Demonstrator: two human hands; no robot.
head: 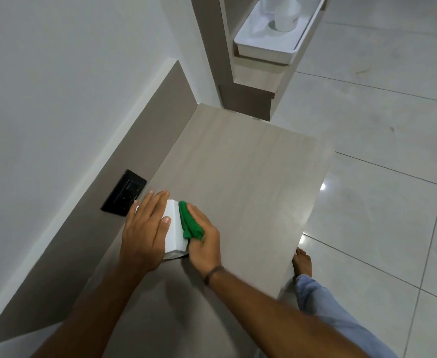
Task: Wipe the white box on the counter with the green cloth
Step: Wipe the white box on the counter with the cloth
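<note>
A small white box (pixel 174 228) stands on the wood-grain counter (pixel 243 171), close to the back wall. My left hand (pixel 145 228) lies flat over the box's top and left side, holding it in place. My right hand (pixel 204 241) grips a bunched green cloth (pixel 189 221) and presses it against the box's right side. Much of the box is hidden under my two hands.
A black wall socket (pixel 124 193) sits on the backsplash just left of the box. A white tray (pixel 276 34) with a white bottle rests on a higher shelf at the back. The counter's right edge drops to a tiled floor, where my bare foot (pixel 302 262) stands.
</note>
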